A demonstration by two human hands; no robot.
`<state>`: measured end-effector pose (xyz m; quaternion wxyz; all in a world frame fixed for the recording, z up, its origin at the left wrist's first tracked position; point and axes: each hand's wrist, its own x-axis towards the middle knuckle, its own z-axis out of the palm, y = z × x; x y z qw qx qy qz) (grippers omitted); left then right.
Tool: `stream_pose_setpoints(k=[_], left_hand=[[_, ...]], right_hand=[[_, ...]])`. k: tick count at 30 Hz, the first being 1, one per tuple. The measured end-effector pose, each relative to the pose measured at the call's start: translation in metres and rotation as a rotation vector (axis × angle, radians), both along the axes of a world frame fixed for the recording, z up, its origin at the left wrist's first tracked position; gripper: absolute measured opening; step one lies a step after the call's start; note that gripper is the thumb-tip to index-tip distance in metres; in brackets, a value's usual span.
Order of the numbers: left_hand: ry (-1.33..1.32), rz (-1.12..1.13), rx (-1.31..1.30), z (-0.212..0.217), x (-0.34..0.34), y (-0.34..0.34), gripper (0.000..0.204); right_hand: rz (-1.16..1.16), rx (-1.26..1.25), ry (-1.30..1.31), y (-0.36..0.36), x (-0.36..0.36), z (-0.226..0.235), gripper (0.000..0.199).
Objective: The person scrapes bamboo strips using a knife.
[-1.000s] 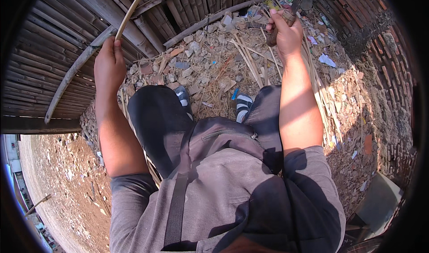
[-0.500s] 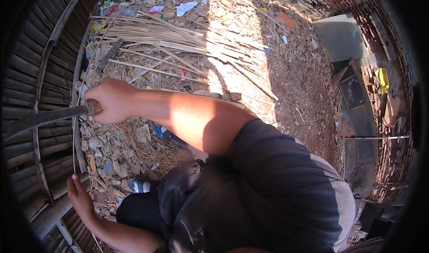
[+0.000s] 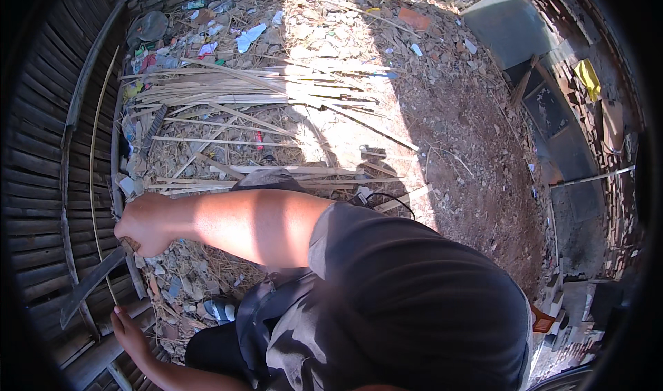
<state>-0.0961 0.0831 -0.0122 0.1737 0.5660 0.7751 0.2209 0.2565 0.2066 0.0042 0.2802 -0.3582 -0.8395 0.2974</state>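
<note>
My right hand [image 3: 146,224] is closed around the handle of a machete, its arm reaching across to the left. The dark machete blade [image 3: 93,287] slants down and left from my fist and crosses a long thin bamboo strip [image 3: 94,163]. That strip runs up along the slatted wall, slightly bowed. Closer to me, my left hand [image 3: 131,336] has its fingertips at the strip's lower part and appears to pinch it; the fingers are partly hidden. Whether the blade touches the strip, I cannot tell.
A slatted bamboo wall [image 3: 41,170] stands close on the left. Beyond my right arm, a pile of split bamboo strips [image 3: 255,87] lies on rubble and litter. Grey panels [image 3: 511,28] lean by a brick wall at right. My shoe [image 3: 219,309] is on the rubble.
My right hand has come down and nearer to my left hand, and the blade has swung from nearly level to a downward slant. The strip's upper end has shifted left.
</note>
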Motion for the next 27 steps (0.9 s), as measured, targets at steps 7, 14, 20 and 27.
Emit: stream_pose_setpoints(k=[7,14,20,27], left_hand=[[0.070,-0.026,0.030,-0.002,-0.007,0.002,0.059],[0.058,-0.027,0.046,-0.047,-0.058,-0.007,0.061],[0.137,-0.064,-0.040,-0.048,-0.076,-0.005,0.059],[0.145,-0.089,0.028,-0.050,-0.070,-0.001,0.059]], right_hand=[[-0.020,-0.005,0.053,-0.001,-0.008,-0.007,0.024],[-0.009,-0.003,0.027,-0.007,-0.026,-0.006,0.025],[-0.027,0.032,0.034,-0.016,-0.033,-0.006,0.028],[0.040,0.060,-0.069,-0.020,-0.029,0.006,0.027]])
